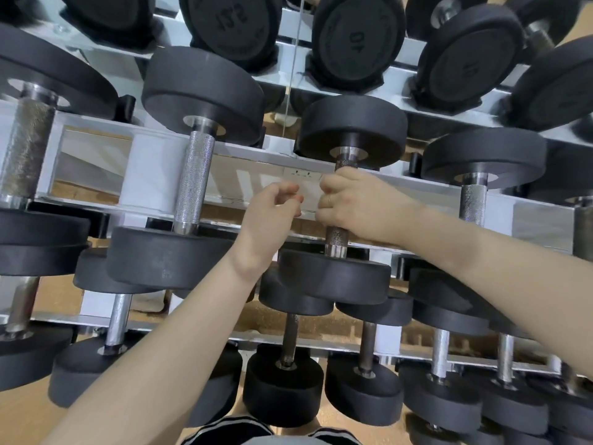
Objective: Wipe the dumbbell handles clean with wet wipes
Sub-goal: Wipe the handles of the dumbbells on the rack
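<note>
The right hand [349, 203] has its grip curled round the knurled steel handle [337, 237] of the black round-headed dumbbell [333, 274]; no wipe shows, so she should twist fully around it, while the left hand [272, 213], at nine o'clock, pinches something unclear.

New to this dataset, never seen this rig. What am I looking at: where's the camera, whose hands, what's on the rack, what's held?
There is no robot here. One wide-angle camera sits on a person's head and looks forward and down, so both bare arms reach in from the bottom of the picture.

In front stands a metal rack with several tiers of black dumbbells, each lying in its cradle with its steel handle showing.

The right hand is wrapped round the handle of the middle dumbbell; a ring shows on one finger. The task is wiping handles with wet wipes, but no wipe is visible; one could be hidden inside the grip.

The left hand hovers just beside it with fingers curled, holding nothing that I can see.
</note>
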Demonstrator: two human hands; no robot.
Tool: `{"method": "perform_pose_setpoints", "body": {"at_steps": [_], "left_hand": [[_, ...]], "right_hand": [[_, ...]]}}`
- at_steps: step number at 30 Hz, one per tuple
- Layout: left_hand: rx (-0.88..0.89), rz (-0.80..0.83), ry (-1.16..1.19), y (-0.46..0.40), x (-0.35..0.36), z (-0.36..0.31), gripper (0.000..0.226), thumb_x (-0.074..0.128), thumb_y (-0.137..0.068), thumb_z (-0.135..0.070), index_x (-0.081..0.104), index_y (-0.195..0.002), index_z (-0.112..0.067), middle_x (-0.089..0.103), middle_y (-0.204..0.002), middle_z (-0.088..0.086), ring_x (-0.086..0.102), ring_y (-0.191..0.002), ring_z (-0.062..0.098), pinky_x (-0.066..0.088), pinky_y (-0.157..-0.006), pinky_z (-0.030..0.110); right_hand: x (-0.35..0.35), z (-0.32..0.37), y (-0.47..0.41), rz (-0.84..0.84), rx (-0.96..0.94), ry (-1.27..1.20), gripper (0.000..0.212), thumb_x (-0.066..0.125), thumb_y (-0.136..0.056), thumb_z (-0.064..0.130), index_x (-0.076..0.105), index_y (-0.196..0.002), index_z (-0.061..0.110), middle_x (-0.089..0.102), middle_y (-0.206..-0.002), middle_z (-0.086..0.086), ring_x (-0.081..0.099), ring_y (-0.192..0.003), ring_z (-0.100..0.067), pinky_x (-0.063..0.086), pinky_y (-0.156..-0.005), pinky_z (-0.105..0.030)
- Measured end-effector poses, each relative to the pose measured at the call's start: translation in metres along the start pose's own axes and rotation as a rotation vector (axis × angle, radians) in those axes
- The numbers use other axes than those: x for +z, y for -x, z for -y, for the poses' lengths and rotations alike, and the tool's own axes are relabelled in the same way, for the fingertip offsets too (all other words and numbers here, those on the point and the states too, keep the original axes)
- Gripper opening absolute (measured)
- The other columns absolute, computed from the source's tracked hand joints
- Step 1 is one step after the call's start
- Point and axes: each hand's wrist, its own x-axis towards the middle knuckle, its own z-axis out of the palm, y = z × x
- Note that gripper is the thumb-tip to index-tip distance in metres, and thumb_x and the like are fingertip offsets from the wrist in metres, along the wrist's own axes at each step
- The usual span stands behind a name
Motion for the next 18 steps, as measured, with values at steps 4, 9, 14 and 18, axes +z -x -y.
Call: {"method": "perform_pose_setpoints", "body": {"at_steps": [4,9,14,18], "left_hand": [[0.001,0.012,-0.009,0.000,0.003,0.000,0.026,0.049,-0.094,-0.015,0.053,-0.119,-0.016,0.061,-0.112,0.003,0.060,-0.096,0.014,0.048,-0.090,0.028],[-0.031,0.013,0.014,-0.002,0.008,0.003,0.037,0.048,-0.093,-0.014,0.042,-0.130,-0.020,0.060,-0.114,0.004,0.061,-0.097,0.014,0.049,-0.090,0.031],[-0.012,0.058,0.032,-0.005,0.019,-0.002,0.038,0.043,-0.095,-0.012,0.044,-0.131,-0.023,0.061,-0.109,-0.002,0.061,-0.096,0.012,0.049,-0.092,0.030],[0.063,0.121,-0.074,-0.001,0.030,-0.006,0.035,0.044,-0.097,-0.019,0.048,-0.131,-0.027,0.057,-0.118,-0.006,0.054,-0.106,0.006,0.045,-0.089,0.015]], "right_hand": [[-0.003,-0.025,-0.011,0.045,0.132,0.146,0.017,0.082,-0.063,0.027,0.065,-0.064,0.026,0.060,-0.061,0.013,0.057,-0.076,-0.017,0.041,-0.066,-0.027],[0.010,0.008,0.001,-0.068,0.177,-0.022,0.008,0.063,-0.074,0.015,0.065,-0.067,0.017,0.063,-0.063,0.005,0.057,-0.073,-0.020,0.039,-0.063,-0.029],[-0.005,0.015,0.029,-0.279,0.513,-0.535,0.027,0.046,-0.081,0.009,0.072,-0.090,0.009,0.071,-0.081,0.005,0.056,-0.071,-0.017,0.039,-0.071,-0.019],[0.005,0.004,0.043,-0.349,1.371,-0.865,0.029,0.045,-0.088,0.001,0.071,-0.097,0.009,0.069,-0.093,-0.001,0.058,-0.085,-0.009,0.043,-0.079,-0.015]]}}
